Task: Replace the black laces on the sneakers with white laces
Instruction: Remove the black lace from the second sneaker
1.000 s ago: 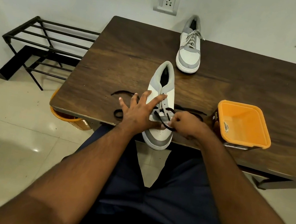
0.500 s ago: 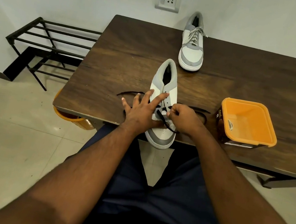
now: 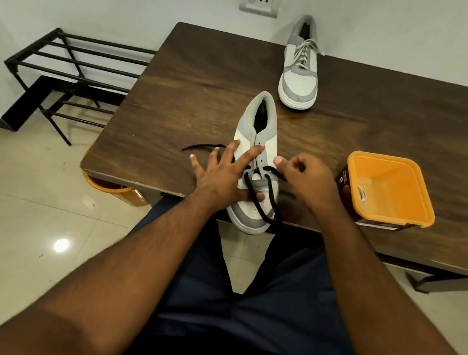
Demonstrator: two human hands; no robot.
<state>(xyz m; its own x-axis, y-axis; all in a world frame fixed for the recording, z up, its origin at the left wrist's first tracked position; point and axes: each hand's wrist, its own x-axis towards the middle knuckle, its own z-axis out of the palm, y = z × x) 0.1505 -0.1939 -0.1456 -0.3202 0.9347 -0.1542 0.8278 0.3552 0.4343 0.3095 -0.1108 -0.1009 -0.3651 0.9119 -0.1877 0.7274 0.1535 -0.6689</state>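
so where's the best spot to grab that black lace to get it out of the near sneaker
Probably pinch the black lace at the slack loop over the toe of the near sneaker, coming from the toe end. It stands clear of the upper there, unlike where it lies flat at the eyelets. The left hand already presses the shoe steady.

We see the left hand (image 3: 223, 172) pressing flat, fingers spread, on the near sneaker (image 3: 256, 162), whose toe overhangs the near edge of the dark wooden table (image 3: 387, 115). The right hand (image 3: 305, 179) pinches the black lace (image 3: 269, 195), which loops loosely over the toe. A second sneaker (image 3: 299, 74) with white laces stands near the wall. An orange tub (image 3: 389, 188) sits just right of the right hand
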